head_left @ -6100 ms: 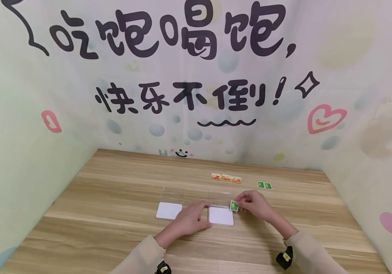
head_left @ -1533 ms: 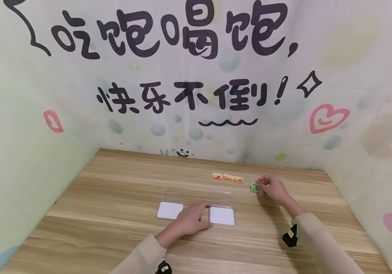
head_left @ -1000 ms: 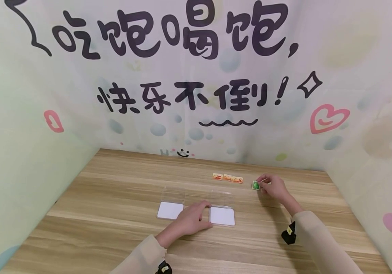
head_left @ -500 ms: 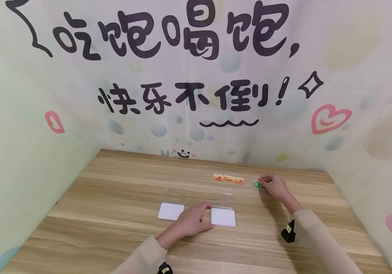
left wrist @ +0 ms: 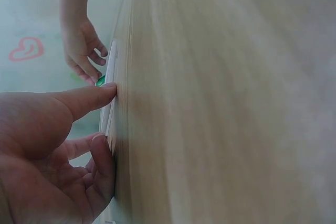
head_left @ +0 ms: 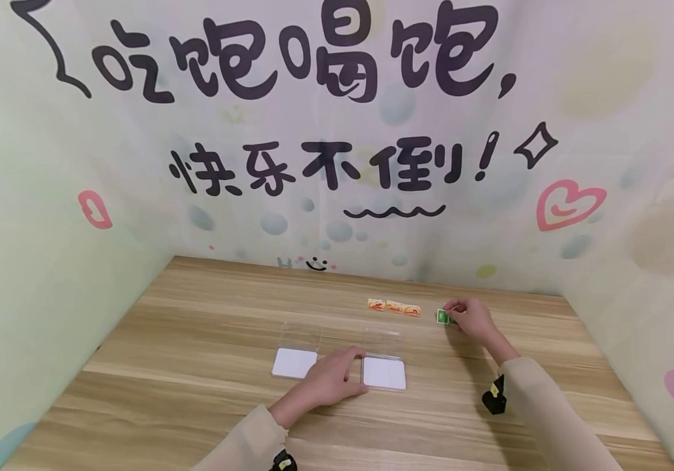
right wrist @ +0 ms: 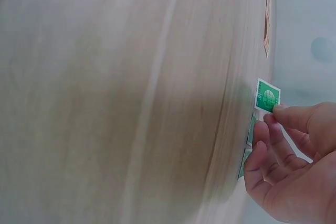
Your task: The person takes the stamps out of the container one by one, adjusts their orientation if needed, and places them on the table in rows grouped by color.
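My right hand [head_left: 469,319] pinches a small green stamp [right wrist: 268,97] with a white border between thumb and fingertips, at the back right. Two more green stamps [right wrist: 251,129] lie beneath and beside those fingers, mostly hidden in the head view. My left hand [head_left: 328,378] holds the left side of a clear plastic case [head_left: 384,373], thumb at its near corner and index finger at its far corner. The case lies flat with a white insert, its transparent lid [head_left: 381,340] folded back. In the left wrist view the case shows edge-on beyond the thumb [left wrist: 94,100].
A second clear case [head_left: 292,363] with a white insert lies left of my left hand, its lid also folded back. Several orange-patterned stamps [head_left: 394,307] form a row towards the back. A printed cloth wall [head_left: 337,242] rises behind the wooden table [head_left: 195,307].
From beside the right-hand case, my right hand has carried the green stamp to the back right, and lately shifted it slightly right beside the other green ones. The left hand stays put.
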Available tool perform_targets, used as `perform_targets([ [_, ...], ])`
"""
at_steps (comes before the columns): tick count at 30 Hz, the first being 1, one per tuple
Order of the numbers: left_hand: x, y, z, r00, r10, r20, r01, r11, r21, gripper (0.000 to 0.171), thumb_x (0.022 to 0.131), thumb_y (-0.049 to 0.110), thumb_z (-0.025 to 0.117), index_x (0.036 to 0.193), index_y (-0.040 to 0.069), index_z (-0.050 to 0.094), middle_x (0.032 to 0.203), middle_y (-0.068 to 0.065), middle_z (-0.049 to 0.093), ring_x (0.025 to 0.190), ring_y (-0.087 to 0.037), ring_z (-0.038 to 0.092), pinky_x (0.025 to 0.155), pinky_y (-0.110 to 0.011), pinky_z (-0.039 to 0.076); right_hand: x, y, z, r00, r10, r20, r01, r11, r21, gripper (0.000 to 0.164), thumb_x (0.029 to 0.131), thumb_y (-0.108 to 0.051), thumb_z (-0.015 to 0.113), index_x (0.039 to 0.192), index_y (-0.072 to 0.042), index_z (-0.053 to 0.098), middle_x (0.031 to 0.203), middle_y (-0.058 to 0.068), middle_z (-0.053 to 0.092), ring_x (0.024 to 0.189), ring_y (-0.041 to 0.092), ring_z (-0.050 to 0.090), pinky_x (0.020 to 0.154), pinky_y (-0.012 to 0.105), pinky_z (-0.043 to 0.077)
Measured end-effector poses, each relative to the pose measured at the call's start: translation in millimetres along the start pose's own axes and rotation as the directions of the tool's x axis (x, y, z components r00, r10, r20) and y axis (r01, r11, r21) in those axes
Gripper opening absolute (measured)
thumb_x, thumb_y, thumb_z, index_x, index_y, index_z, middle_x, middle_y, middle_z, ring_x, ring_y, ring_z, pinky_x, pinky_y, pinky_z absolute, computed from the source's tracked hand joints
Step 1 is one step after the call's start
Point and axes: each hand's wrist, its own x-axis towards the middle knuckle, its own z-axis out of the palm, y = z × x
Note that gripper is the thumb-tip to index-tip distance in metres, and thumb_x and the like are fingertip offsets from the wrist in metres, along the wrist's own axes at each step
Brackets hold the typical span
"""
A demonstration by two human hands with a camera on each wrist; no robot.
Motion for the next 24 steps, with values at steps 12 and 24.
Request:
perform_targets([
  [12,0.9,-2.0,0.5,1.0,0.002,0.003,-0.002,1.0,-0.001,0.057,0.093,0.031,0.081,0.142,0.01,0.058,0.077,0.005,0.051,0.062,-0.007,0.043,0.055,-0.024,0.034,5.5,1.2,2.8,1.0,0.007,0.01,-0.007,1.0,-0.029,0.015,0.103,0.0,0.061,0.107,0.01,0.07,0.095,0.021,0.068,0.07,0.021,0.059,0.061,0.029,0.049],
  [24,-1.5,0.6,-1.9,1.0,0.001,0.005,-0.001,1.0,-0.012,0.057,0.093,0.029,0.081,0.142,0.01,0.058,0.078,0.004,0.051,0.062,-0.007,0.043,0.055,-0.025,0.034,7.5,4.3,7.0,1.0,-0.022,-0.006,0.021,0.999,-0.044,0.012,0.1,0.003,0.061,0.103,0.01,0.071,0.091,0.02,0.069,0.067,0.017,0.055,0.06,0.029,0.048],
])
